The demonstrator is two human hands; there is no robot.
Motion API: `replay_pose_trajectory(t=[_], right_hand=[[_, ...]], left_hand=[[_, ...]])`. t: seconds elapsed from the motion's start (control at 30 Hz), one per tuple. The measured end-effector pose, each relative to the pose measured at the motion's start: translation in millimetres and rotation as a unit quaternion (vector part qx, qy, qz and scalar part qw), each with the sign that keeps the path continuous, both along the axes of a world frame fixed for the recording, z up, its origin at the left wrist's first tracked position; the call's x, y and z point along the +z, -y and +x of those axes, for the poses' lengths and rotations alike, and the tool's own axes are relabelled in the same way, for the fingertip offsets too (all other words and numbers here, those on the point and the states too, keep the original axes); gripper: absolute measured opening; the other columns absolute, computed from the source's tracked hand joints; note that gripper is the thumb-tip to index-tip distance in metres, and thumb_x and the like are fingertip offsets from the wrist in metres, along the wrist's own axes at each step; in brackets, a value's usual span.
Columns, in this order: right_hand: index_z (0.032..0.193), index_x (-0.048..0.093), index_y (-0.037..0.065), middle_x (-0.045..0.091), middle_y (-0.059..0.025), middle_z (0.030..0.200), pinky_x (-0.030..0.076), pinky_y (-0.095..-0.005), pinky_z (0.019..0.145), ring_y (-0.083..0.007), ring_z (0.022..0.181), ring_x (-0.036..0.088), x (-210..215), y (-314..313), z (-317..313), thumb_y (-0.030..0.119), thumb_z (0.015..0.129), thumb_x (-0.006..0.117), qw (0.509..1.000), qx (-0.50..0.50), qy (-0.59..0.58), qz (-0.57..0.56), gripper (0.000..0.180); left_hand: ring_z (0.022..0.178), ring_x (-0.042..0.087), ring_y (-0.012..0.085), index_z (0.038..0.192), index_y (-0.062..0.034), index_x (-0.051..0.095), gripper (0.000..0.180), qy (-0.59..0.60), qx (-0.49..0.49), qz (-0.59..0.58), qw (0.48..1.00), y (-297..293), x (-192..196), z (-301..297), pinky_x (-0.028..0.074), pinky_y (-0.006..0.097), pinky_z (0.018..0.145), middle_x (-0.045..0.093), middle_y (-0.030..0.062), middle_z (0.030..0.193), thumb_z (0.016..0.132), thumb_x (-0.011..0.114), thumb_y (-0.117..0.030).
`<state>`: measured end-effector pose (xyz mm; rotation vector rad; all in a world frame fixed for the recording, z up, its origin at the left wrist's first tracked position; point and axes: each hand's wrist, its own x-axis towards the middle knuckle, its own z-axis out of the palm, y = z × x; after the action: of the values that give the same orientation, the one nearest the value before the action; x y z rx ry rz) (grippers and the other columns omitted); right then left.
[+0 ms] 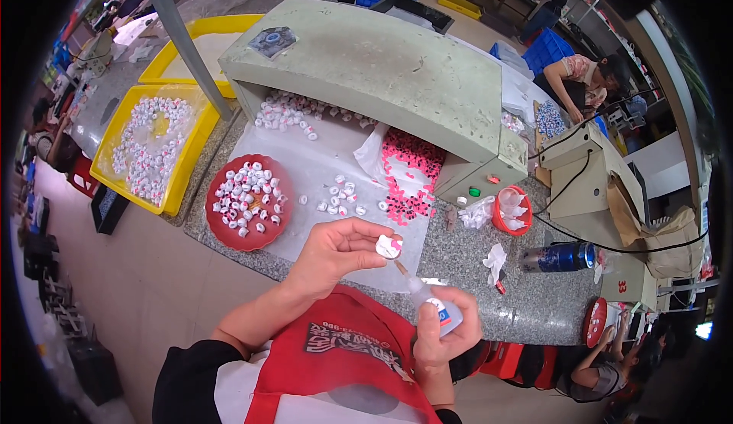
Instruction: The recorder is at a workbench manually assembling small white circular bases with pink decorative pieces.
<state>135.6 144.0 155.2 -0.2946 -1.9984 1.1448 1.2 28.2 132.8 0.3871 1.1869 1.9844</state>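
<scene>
My left hand (324,252) pinches a small white piece with a pink patch (387,248) between thumb and fingertips. A translucent glue bottle (437,302) with a blue and white label is gripped in my right hand (437,354), its narrow nozzle pointing up at the lower edge of the white piece. Whether the tip touches is too small to tell. Beyond my hands, loose white pieces (341,193) lie on a white sheet (321,235), beside many pink and black bits (412,166). Left of them, a red scalloped plate (226,238) holds more white pieces.
A grey-green metal housing (382,65) arches over the bench, with white pieces under it. Yellow trays (179,183) stand at the left. On the right are a red cup of tissues (510,224), a blue can (561,257) and a beige machine (584,195). Other people work nearby.
</scene>
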Motion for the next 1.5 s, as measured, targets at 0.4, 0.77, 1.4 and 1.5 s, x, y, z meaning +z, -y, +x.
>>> replay_pose_trajectory(t=[0.4, 0.77, 1.4, 1.5], right_hand=[[0.077, 0.052, 0.002, 0.058, -0.0114, 0.07, 0.05, -0.0341, 0.059, -0.0249, 0.068, 0.062, -274, -96, -92, 0.007, 0.067, 0.059, 0.906, -0.111, 0.33, -0.243, 0.014], [0.08, 0.064, 0.009, 0.062, -0.0154, 0.077, 0.047, -0.0422, 0.066, -0.0336, 0.071, 0.06, -242, -108, -95, 0.021, 0.066, 0.066, 0.905, -0.133, 0.403, 0.004, 0.018], [0.078, 0.058, -0.002, 0.06, -0.0064, 0.073, 0.045, -0.0211, 0.056, -0.01, 0.063, 0.057, -20, -29, -41, -0.005, 0.07, 0.063, 0.948, 0.122, 0.129, -0.263, 0.01], [0.076, 0.056, -0.001, 0.061, -0.0064, 0.074, 0.045, -0.0213, 0.059, -0.0096, 0.066, 0.057, -12, -26, -43, -0.006, 0.068, 0.065, 0.973, 0.086, 0.148, -0.152, 0.013]], left_hand=[[0.086, 0.061, 0.0179, 0.101, 0.0035, 0.055, 0.029, 0.014, 0.031, -0.071, 0.997, -23, -50, -17, 0.048, 0.027, 0.078, 0.062, 0.0114, 0.094, 0.072, 0.058, 0.009], [0.084, 0.061, 0.0189, 0.102, 0.0034, 0.054, 0.031, -0.023, 0.107, -0.061, 0.992, -10, -36, -16, 0.049, 0.028, 0.077, 0.062, 0.0119, 0.093, 0.072, 0.058, 0.009], [0.088, 0.059, 0.0154, 0.102, 0.0047, 0.054, 0.027, -0.1, 0.082, -0.052, 0.99, -19, -30, 4, 0.048, 0.024, 0.076, 0.059, 0.0118, 0.099, 0.076, 0.054, 0.01], [0.092, 0.057, 0.0159, 0.1, 0.0048, 0.055, 0.027, -0.152, 0.08, -0.024, 0.985, -17, -30, 7, 0.049, 0.024, 0.077, 0.055, 0.0123, 0.105, 0.074, 0.054, 0.013]])
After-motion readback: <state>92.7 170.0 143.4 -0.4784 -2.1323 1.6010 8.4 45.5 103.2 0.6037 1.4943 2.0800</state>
